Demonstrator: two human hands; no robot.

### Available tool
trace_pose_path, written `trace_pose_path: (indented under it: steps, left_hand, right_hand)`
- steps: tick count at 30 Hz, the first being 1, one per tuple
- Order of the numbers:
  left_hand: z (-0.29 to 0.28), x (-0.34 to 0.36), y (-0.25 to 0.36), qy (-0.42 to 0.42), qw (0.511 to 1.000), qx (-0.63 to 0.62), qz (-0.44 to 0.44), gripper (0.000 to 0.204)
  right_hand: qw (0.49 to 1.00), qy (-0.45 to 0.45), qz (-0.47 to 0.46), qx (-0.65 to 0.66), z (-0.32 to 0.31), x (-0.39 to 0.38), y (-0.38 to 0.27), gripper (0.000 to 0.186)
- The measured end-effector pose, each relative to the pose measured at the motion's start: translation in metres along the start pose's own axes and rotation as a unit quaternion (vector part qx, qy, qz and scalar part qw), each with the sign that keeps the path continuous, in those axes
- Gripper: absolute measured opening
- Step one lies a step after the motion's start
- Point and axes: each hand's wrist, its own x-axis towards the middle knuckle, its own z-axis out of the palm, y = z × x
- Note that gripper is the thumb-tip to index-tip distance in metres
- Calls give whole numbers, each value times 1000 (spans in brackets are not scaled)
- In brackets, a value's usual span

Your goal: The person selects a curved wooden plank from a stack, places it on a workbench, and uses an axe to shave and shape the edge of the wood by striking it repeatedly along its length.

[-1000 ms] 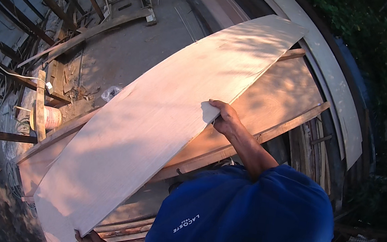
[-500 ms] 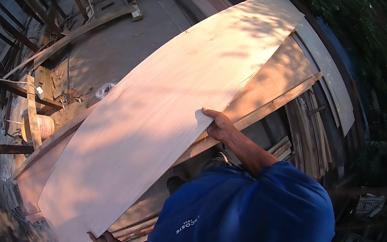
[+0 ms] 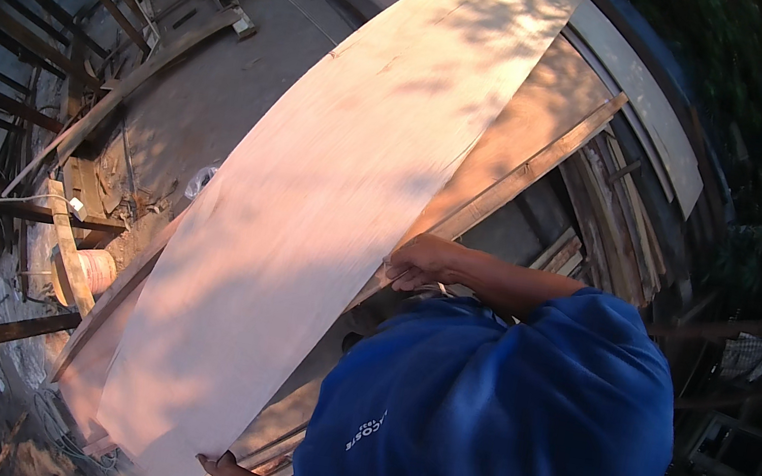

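A long, pale plywood sheet runs diagonally across a larger plywood panel edged with timber battens. Its long left edge is curved, and dappled shade falls on it. My right hand is curled at the sheet's right edge, partway down, its fingertips partly hidden. At the near end, low in the view, my left hand grips that same edge, thumb uppermost. My torso in a blue shirt fills the lower right.
On the left stand dark timber framing, a spool beside a plank, and loose cable. Grey floor shows behind the sheet. Stacked boards and pale panels lie on the right, with foliage beyond.
The sheet's far end has shifted up and left in the view. My right hand has come lower, its thumb no longer atop the sheet. My left hand has moved slightly right.
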Motion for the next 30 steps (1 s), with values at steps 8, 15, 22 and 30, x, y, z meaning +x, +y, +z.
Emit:
trace_pose_path:
  steps: [8,15,22,30]
  left_hand:
    - [57,-121,-81,247,593,548,536,55]
    - [255,-288,-211,-312,422,558,642,65]
    - [384,-249,-268,-353,284,660,599,73]
    - [422,-192,-232,-335,238,701,583,73]
  right_hand:
    - [944,219,-195,149,-147,10,-43,39]
    - [848,386,-173,318,-212,42,-64,55]
    - [865,98,-179,458,-194,84,-63,64]
    - [860,120,-164,468,-184,84,-69,41]
